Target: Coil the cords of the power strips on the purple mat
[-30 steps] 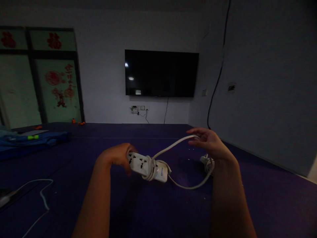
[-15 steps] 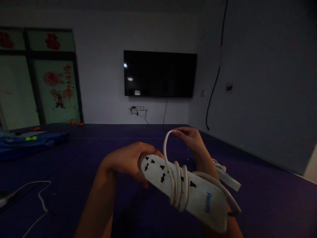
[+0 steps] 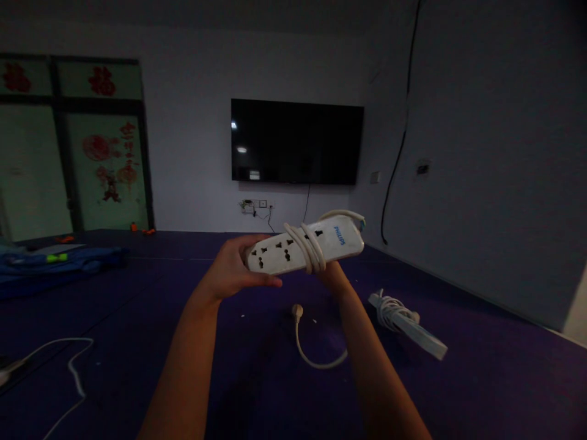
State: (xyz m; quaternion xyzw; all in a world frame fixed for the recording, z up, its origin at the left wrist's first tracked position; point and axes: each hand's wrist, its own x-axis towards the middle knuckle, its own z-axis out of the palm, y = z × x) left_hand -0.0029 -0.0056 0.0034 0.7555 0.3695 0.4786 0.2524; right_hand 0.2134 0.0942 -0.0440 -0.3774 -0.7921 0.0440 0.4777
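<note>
A white PHILIPS power strip (image 3: pixel 343 243) is held up in front of me, tilted with its right end higher. My left hand (image 3: pixel 232 272) is closed around its left end, thumb along the lower edge. Several turns of white cord (image 3: pixel 312 247) wrap its middle, and some cord arches over the right end. My right hand (image 3: pixel 334 278) is behind and below the strip, its fingers hidden, so I cannot tell whether it grips the cord. A loose length of cord (image 3: pixel 321 366) curves out by my right forearm and ends in a round plug (image 3: pixel 298 311).
Another white power strip (image 3: pixel 424 336) with its cord bundled lies on the purple floor (image 3: pixel 257 379) at right. A white cable (image 3: pixel 76 366) lies at left, blue fabric (image 3: pixel 87 260) farther back. A television (image 3: pixel 298 142) hangs on the far wall; a dark cable (image 3: pixel 398 159) hangs at right.
The strip has risen and turned so its right end points up. My right hand has gone from above the strip, pinching the cord, to behind it. The plug has come into view.
</note>
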